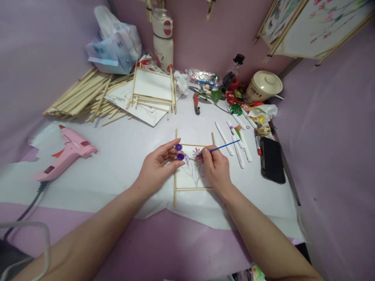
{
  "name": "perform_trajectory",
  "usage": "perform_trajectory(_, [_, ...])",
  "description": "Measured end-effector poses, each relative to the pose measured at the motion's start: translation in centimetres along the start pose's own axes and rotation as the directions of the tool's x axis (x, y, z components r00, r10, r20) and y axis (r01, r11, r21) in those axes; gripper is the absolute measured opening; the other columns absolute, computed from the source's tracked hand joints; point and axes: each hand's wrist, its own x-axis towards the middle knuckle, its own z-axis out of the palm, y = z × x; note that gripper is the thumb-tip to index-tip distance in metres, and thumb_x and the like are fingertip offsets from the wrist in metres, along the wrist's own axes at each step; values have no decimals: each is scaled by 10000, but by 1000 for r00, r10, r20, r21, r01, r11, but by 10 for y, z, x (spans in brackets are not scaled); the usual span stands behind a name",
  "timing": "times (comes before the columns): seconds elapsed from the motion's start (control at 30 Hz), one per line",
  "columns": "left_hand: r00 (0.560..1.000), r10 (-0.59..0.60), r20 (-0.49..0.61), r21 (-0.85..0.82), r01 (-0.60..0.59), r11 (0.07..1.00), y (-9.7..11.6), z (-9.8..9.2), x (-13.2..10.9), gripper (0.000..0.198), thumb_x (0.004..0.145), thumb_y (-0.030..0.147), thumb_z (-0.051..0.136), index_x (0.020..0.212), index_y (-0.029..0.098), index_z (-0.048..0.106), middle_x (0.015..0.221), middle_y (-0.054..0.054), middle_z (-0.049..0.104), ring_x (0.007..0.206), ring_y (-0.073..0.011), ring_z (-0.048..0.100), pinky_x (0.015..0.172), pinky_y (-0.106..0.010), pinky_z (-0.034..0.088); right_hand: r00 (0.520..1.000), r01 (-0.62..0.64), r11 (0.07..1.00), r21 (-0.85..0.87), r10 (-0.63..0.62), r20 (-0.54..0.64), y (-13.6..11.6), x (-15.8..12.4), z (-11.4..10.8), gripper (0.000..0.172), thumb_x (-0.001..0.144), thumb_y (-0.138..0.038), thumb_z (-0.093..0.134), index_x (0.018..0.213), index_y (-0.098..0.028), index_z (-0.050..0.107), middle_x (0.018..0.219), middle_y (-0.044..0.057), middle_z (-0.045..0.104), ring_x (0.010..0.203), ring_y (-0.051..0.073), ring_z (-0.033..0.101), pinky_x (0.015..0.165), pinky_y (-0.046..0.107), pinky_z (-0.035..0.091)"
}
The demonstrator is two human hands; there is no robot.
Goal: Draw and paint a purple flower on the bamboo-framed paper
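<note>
Between the thumb and fingers of my left hand (159, 162) is a small open paint pot (180, 157) with purple paint, its purple lid (178, 147) standing just above it. My right hand (216, 166) grips a thin blue paintbrush (224, 145) like a pen, the bristle end pointing left onto the drawing. Under both hands lies a white sheet (187, 180) in a frame of thin wooden sticks (193, 189). It carries line-drawn stems, a pink flower (196, 151) and a purple-coloured flower (186, 159) by the brush tip. My right hand hides part of the sheet's right side.
A pink glue gun (68, 152) with a cord lies at the left. Wooden sticks (79, 93), a second framed sheet (154, 84) and a bottle (163, 43) are at the back. White markers (224, 138) and a black phone (272, 160) lie right; pliers with red handles (196, 103) lie behind.
</note>
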Motion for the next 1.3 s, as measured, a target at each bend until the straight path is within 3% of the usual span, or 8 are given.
perform_trajectory(1.3, [1000, 9, 5, -7, -9, 1000, -1, 0, 0, 582, 688, 201, 799, 1247, 234, 638, 950, -28, 662, 936, -166, 632, 911, -339, 539, 999, 9, 1000, 1, -9, 41, 0, -2, -1, 229, 945, -340, 459, 781, -214, 558, 652, -11, 644, 602, 133, 596, 580, 245, 439])
